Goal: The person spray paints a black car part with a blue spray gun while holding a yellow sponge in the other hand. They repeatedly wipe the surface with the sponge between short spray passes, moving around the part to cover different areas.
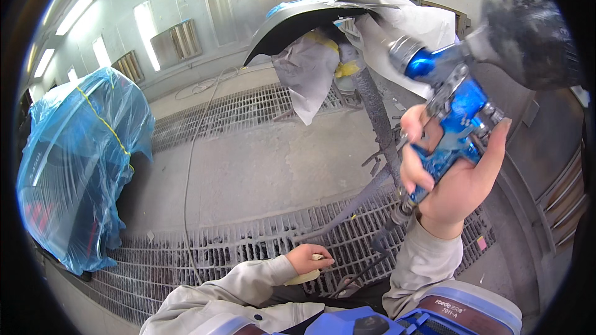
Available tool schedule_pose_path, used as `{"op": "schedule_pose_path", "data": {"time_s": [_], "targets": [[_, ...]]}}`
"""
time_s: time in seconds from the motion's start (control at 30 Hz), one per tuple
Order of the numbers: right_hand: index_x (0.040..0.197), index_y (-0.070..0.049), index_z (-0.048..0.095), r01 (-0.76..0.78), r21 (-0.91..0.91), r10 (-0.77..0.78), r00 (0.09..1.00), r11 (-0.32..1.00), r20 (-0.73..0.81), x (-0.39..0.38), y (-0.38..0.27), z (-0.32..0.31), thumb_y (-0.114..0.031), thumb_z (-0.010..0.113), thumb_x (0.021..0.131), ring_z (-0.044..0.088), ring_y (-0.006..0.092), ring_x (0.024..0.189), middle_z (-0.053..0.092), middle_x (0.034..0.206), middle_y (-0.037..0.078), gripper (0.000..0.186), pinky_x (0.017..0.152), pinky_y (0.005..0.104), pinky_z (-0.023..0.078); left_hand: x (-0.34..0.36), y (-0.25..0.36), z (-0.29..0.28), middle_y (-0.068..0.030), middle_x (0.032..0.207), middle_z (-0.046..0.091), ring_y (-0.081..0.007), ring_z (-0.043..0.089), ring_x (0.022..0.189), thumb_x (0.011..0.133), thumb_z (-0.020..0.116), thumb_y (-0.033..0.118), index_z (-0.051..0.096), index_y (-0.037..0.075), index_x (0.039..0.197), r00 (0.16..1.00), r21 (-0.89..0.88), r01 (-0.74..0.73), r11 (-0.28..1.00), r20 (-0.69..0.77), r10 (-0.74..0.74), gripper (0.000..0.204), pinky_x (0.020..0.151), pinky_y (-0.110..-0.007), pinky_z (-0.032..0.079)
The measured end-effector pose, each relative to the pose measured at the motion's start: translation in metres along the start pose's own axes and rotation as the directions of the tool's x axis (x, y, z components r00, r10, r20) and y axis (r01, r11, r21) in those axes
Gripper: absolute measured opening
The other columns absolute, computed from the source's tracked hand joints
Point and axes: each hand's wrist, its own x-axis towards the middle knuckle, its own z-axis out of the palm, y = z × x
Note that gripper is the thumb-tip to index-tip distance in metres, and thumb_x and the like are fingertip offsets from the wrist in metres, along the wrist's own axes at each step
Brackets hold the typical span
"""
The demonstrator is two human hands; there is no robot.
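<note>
My right hand is raised at the right, its fingers wrapped round the grip of a blue and silver spray gun. A dark, smeared cup sits on top of the gun, and a hose runs down from its handle. Low in the middle, in front of my body, my left hand is closed on a pale yellowish cloth, partly hidden by the hand and sleeve. Beyond the gun, a curved dark panel rests on a stand, with white masking paper hanging around it.
A car part-covered in blue plastic film stands at the left, with yellow cord across it. Metal floor grating and a thin hose lie below. Dark panels line the right wall. Respirator filters show at the lower edge.
</note>
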Motion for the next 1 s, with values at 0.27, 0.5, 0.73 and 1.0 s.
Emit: {"op": "schedule_pose_path", "data": {"time_s": [0.27, 0.5, 0.73, 1.0], "targets": [[0.140, 0.007, 0.049, -0.318, 0.158, 0.294, 0.942, 0.935, 0.159, -0.030, 0.017, -0.005, -0.084, 0.012, 0.102, 0.040, 0.0104, 0.040, 0.062, 0.092, 0.022, 0.105, 0.035, 0.0265, 0.037, 0.006, 0.084, -0.024, -0.0078, 0.106, 0.078, -0.0155, 0.071, 0.098, 0.100, 0.075, 0.013, 0.077, 0.002, 0.115, 0.961, -0.223, -0.186, 0.957, -0.245, 0.130, 0.018, 0.090, -0.033, 0.055], [0.145, 0.007, 0.044, -0.203, 0.095, 0.199, 0.979, 0.975, 0.051, -0.049, 0.054, -0.008, -0.086, 0.016, 0.099, 0.043, 0.0102, 0.044, 0.060, 0.095, 0.021, 0.107, 0.042, 0.0264, 0.039, 0.007, 0.161, -0.047, -0.0075, 0.112, 0.076, -0.0114, 0.069, 0.103, 0.096, 0.078, 0.003, 0.071, 0.002, 0.126, 0.893, -0.359, -0.440, 0.823, -0.276, 0.356, 0.031, 0.090, -0.029, 0.055], [0.135, 0.005, 0.039, -0.157, 0.223, 0.133, 0.984, 0.962, 0.119, -0.049, 0.069, -0.013, -0.092, 0.013, 0.095, 0.044, 0.0124, 0.044, 0.057, 0.099, 0.020, 0.108, 0.042, 0.0285, 0.040, 0.028, 0.162, -0.046, -0.0093, 0.118, 0.073, -0.0151, 0.069, 0.105, 0.097, 0.077, -0.001, 0.074, 0.000, 0.117, 0.914, -0.487, -0.406, 0.774, -0.234, 0.332, 0.021, 0.090, -0.029, 0.055], [0.106, 0.009, 0.047, -0.153, 0.253, 0.158, 0.987, 0.955, 0.001, -0.044, 0.078, -0.020, -0.097, 0.013, 0.089, 0.043, 0.0129, 0.043, 0.057, 0.094, 0.018, 0.113, 0.042, 0.0289, 0.036, 0.028, 0.150, -0.044, -0.0059, 0.119, 0.071, -0.0128, 0.065, 0.108, 0.103, 0.070, 0.005, 0.071, 0.003, 0.123, 0.912, -0.426, -0.386, 0.818, -0.308, 0.270, 0.020, 0.095, -0.030, 0.050]]}}
